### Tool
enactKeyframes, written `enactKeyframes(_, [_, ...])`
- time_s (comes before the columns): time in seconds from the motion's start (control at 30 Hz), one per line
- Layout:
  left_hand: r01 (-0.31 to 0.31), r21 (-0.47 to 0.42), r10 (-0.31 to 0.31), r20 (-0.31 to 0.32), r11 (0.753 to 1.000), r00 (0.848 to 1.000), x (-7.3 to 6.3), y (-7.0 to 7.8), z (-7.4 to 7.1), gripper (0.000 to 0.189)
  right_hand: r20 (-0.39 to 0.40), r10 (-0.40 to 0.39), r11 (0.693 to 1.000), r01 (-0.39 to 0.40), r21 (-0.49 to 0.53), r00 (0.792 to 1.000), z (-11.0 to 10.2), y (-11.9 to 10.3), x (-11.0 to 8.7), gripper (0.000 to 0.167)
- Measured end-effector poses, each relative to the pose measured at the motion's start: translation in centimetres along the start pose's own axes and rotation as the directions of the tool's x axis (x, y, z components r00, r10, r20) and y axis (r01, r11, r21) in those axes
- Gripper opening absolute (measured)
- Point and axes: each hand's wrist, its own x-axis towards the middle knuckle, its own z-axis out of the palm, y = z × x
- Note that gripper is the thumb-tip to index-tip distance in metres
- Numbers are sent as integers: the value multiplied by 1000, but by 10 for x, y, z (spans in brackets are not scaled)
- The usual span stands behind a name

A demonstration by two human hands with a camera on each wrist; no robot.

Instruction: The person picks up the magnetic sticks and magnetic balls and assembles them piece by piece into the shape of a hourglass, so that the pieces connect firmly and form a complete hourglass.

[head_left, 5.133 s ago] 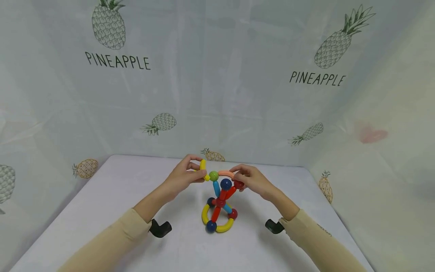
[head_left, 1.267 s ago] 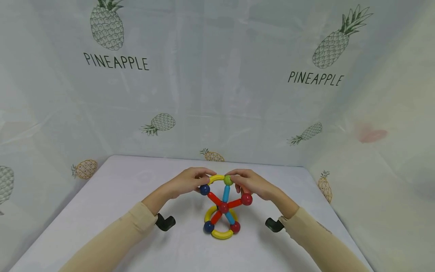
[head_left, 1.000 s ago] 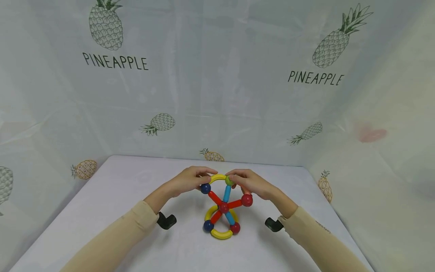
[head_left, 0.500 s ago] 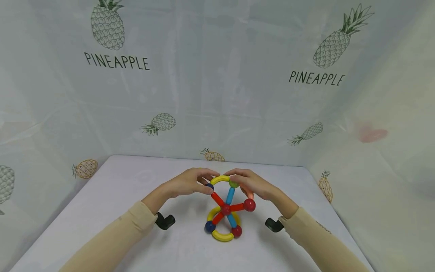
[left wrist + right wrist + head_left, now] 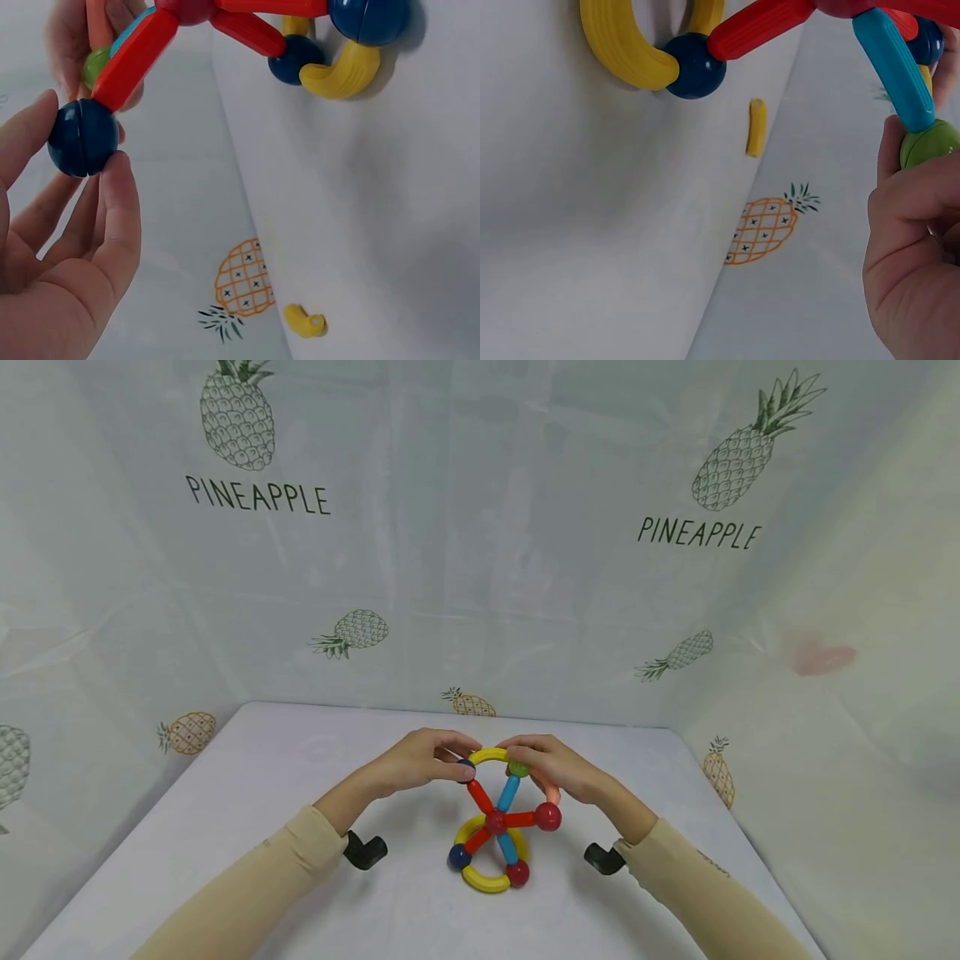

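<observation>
A magnetic ball-and-rod model stands at the table's middle in the head view. Its red centre ball point(image 5: 496, 822) joins red and light-blue rods, above a base ring of yellow curved rods point(image 5: 485, 882). With thumb and fingers my left hand point(image 5: 420, 762) pinches the upper navy ball point(image 5: 82, 138). My right hand point(image 5: 555, 763) grips the green ball point(image 5: 928, 144) on top of the light-blue rod point(image 5: 894, 69). Between these balls arches a yellow curved rod point(image 5: 489, 754). An orange curved rod point(image 5: 552, 795), partly hidden by the right hand, meets the right red ball point(image 5: 548, 816).
One loose yellow curved rod point(image 5: 304, 321) lies near the far edge of the white table point(image 5: 300, 743). In the head view the left hand hides it. A pineapple-print curtain point(image 5: 480, 568) hangs behind and at both sides.
Since the oldest frame, the model has turned and the yellow curved rod now bridges the green and navy balls. Over the last second, the model's top shifted slightly right; both hands keep hold.
</observation>
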Motion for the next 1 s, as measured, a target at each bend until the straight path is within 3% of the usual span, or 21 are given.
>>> enactKeyframes(0.43, [-20,-27,21,11,999,1000,-2,0,1,51,-36,57,997,-55,53,998,2,-3,1,38])
enactKeyframes(0.73, [-23,-20,23,12,1000,1000,-4,3,2,51,-45,49,998,-48,39,998,2,-3,0,37])
enactKeyframes(0.87, [6,20,-5,-22,1000,1000,-3,-3,-3,48,-48,47,998,-45,40,998,2,-3,0,37])
enactKeyframes(1.0, [24,91,-13,-117,996,993,3,-21,-15,42,-54,44,998,-42,42,998,3,-2,-1,37])
